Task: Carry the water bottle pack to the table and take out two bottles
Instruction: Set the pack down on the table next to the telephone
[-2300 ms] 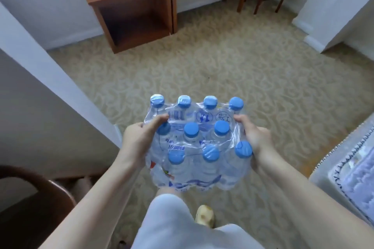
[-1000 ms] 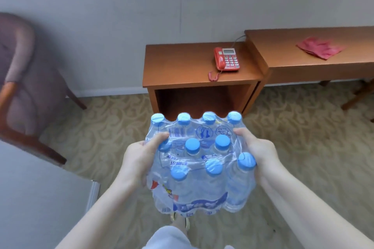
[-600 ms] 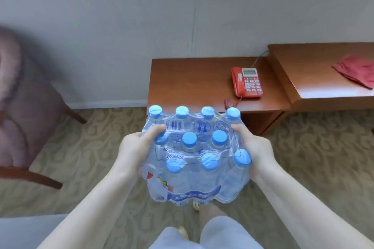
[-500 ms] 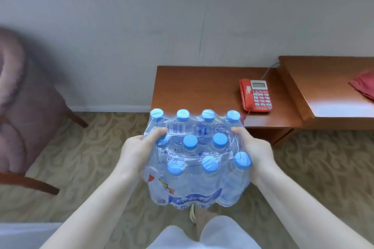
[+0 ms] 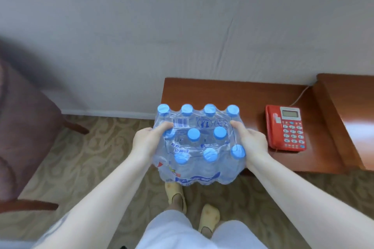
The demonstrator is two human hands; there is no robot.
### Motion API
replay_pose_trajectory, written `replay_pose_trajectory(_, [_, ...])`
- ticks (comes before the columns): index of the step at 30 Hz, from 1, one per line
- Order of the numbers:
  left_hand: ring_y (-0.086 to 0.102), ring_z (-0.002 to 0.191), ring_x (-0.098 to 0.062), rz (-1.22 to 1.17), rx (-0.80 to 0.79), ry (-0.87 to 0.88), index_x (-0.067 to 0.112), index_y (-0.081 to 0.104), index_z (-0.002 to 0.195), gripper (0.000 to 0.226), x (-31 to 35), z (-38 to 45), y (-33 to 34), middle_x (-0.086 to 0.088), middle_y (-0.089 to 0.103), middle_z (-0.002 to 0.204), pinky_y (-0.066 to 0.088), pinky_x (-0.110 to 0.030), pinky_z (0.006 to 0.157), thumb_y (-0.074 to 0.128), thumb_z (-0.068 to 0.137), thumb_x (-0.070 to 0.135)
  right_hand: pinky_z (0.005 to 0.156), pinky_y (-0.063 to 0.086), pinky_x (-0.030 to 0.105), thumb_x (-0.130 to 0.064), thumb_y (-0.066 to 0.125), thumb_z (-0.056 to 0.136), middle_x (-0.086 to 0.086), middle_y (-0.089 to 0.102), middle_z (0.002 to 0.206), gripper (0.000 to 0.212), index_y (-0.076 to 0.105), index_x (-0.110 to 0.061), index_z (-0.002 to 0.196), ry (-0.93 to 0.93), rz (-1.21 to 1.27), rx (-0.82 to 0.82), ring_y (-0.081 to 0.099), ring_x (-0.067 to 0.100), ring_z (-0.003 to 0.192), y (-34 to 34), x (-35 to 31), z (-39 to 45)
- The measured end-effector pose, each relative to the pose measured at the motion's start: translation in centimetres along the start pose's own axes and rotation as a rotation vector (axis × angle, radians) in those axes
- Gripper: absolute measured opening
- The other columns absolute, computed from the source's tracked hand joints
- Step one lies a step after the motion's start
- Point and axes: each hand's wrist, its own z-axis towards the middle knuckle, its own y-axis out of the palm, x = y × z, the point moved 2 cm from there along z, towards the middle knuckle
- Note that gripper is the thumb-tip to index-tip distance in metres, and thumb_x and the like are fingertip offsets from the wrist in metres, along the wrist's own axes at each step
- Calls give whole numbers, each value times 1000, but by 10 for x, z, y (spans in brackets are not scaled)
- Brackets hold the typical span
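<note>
Pack point(image 5: 199, 145) at frame centre, held in the air at the bench's point(image 5: 238, 95) left front edge. Your left hand point(image 5: 146, 142) and right hand point(image 5: 252, 141) clamp opposite sides, thumbs over the wrap, probably so it stays level. Red phone point(image 5: 285, 128) occupies the bench's right.

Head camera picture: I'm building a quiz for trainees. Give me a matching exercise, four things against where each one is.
Things:
1. bottle pack
2. phone
3. armchair
4. slippers

Places:
A. on the carpet below the pack
B. far left, by the wall
C. held between both hands
D. on the low wooden table

Pairs: 1-C, 2-D, 3-B, 4-A
</note>
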Motion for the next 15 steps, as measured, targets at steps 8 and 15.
replay_pose_trajectory(8, [74, 85, -39, 89, -14, 25, -4, 69, 88, 75, 37, 98, 2, -23, 76, 93, 55, -46, 75, 80, 46, 57, 59, 43, 33, -57, 69, 72, 7, 59, 64, 49, 47, -14, 61, -27, -113, 102, 58, 23, 62, 60, -17, 68])
replay_pose_trajectory(15, [68, 75, -27, 137, 15, -38, 15, 59, 64, 48, 30, 134, 3, -7, 70, 77, 49, -40, 67, 74, 44, 56, 57, 48, 31, -58, 66, 76, 3, 68, 64, 48, 56, -12, 67, 31, -204, 83, 66, 22, 63, 90, 0, 91])
